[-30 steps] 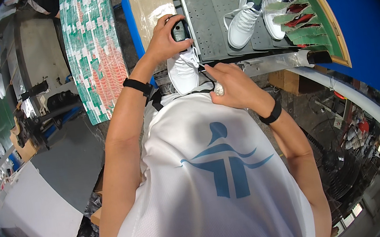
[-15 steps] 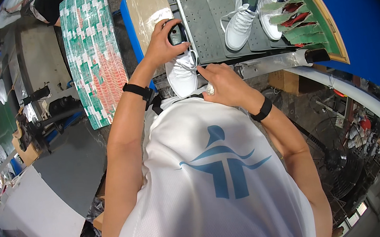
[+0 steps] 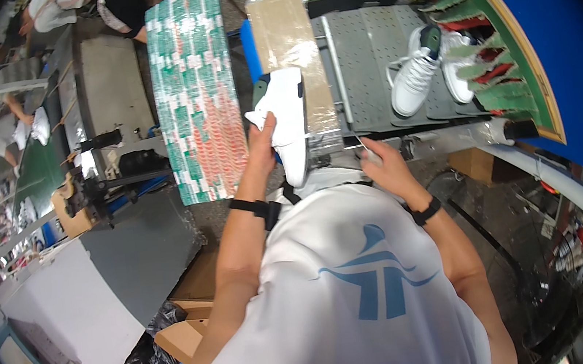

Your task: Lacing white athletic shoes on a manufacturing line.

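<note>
My left hand (image 3: 261, 145) is closed around a white sneaker (image 3: 289, 120), held tipped on its side with the toe pointing toward my body. Dark green lining shows at the sneaker's collar. To the right of it, apart from the shoe, my right hand (image 3: 391, 169) is closed on a small, pale, thin thing I cannot make out. Two more white sneakers, a nearer one (image 3: 414, 85) with dark green lining and one beyond it (image 3: 455, 73), rest on the grey perforated conveyor (image 3: 361, 47) at the right.
A film-wrapped brown board (image 3: 284, 28) lies along the conveyor's left side. Further left stands a panel (image 3: 195, 91) covered in green and red tape. Torn green strips (image 3: 473, 47) hang in the machine opening. Other people work at the far left.
My left hand has turned the sneaker onto its side and shifted its grip from the collar. My right hand has moved away from the laces. The whole view has shifted.
</note>
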Action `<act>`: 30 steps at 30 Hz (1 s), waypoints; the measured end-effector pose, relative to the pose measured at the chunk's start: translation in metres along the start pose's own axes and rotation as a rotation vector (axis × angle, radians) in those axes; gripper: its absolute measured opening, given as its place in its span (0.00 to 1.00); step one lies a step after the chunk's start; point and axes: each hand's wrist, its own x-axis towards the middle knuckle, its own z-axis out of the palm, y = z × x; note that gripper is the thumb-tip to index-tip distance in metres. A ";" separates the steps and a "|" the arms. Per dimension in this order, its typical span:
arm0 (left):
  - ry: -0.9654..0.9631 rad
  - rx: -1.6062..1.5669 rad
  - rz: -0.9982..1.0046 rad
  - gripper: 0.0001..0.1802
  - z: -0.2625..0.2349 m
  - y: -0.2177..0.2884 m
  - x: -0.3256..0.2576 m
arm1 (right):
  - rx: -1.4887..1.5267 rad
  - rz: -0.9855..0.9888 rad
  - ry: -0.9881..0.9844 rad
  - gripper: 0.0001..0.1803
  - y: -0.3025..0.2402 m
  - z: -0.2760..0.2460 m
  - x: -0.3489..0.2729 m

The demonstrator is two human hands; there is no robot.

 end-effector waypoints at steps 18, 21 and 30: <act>0.504 1.920 0.722 0.35 -0.024 0.115 0.150 | -0.104 0.199 -0.032 0.37 0.039 -0.064 -0.048; 0.007 1.279 0.706 0.38 0.115 0.024 0.120 | -0.090 0.222 0.009 0.37 0.054 -0.080 -0.054; -0.211 1.093 0.300 0.61 0.362 -0.148 0.101 | -0.129 0.353 0.122 0.40 0.066 -0.150 -0.086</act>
